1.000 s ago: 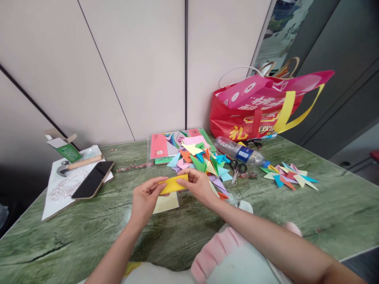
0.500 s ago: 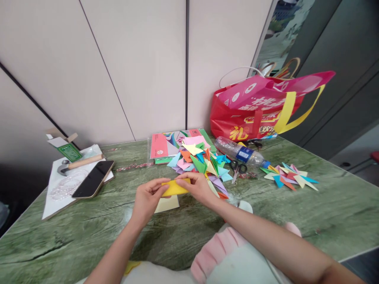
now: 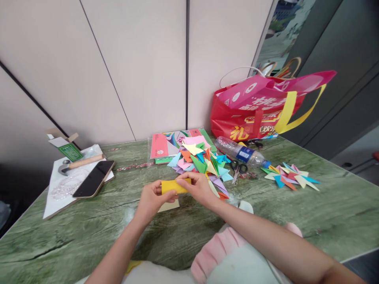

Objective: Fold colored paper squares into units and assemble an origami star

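Note:
A folded strip of yellow paper is held level above the table between both hands. My left hand grips its left end, thumb along the lower edge and fingers behind. My right hand pinches the right end, with the thumb on the front face. Beneath the strip lies a pale yellow sheet of paper, partly covered by the hands. Just behind is a heap of folded paper pieces in many colours. Off to the right sits a star-like cluster of folded paper.
Scissors and a plastic bottle lie right of the heap, before a red bag. Paper packs lie against the wall. At left, a phone, a hammer and a small box rest on a white board.
My left thumb has slid right along the strip's lower edge, and the left fingers have shifted behind it. More of the strip's left end shows. My right hand keeps its pinch.

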The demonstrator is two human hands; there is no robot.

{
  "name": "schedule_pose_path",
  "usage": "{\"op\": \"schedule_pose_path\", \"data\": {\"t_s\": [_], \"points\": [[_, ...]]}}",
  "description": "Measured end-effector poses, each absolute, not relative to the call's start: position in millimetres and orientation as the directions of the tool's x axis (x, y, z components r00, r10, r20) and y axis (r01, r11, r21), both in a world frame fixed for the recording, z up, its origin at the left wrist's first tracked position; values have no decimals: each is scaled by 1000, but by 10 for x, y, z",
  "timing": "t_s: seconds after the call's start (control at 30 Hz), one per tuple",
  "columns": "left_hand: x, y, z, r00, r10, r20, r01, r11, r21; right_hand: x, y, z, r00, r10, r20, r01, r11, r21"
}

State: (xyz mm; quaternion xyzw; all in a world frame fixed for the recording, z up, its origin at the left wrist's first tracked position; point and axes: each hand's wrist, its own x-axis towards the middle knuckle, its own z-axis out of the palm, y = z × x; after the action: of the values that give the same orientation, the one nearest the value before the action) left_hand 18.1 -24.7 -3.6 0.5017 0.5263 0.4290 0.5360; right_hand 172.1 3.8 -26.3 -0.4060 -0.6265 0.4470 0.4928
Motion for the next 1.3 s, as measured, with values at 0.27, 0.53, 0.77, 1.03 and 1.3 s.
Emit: {"op": "schedule_pose_path", "data": {"t_s": [0.27,0.53,0.77,1.03,1.3], "points": [[218,-273,2,45,985,-167,5,167,986,1703,-25,-194,-132,937,323,95,336,-937],[198,-267,1,52,999,-4,131,-3,991,1740,22,-211,-196,934,298,108,323,-940],[152,-258,-18,17,1000,25,174,-27,984,1720,43,-280,-265,925,271,74,300,-951],[149,-259,1,-32,999,13,175,-7,985,1705,83,-342,-277,943,186,42,206,-978],[114,-241,-5,-52,995,82,211,-70,975,1709,27,-269,-350,928,131,3,140,-990]]}}
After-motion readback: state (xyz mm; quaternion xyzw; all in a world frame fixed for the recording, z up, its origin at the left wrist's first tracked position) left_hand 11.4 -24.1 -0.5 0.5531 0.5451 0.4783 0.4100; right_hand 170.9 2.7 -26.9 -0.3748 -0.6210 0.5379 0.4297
